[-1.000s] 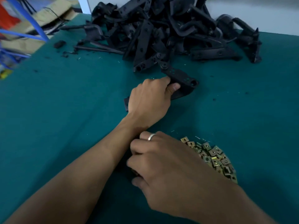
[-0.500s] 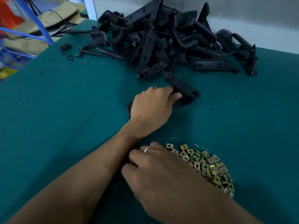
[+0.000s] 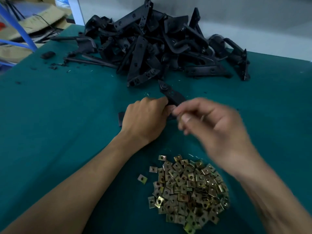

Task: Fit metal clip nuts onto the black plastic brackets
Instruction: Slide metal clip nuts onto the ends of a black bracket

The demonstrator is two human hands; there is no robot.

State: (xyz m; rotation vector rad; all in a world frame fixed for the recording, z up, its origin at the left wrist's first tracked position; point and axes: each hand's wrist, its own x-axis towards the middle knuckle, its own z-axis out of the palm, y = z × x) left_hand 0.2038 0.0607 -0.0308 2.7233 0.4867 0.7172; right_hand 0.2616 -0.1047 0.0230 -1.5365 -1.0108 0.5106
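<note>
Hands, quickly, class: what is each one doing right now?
Left hand: grips the black bracket on the green table.
Right hand: blurred, fingers pinched together; any clip nut cannot be told.

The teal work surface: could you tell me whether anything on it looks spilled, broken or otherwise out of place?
Small black fragments lie scattered on the teal cloth left of the bracket pile, with a larger black chunk beside them; they look like broken-off debris. One clip nut lies apart from the clip nut heap. Otherwise nothing stands out.
</note>
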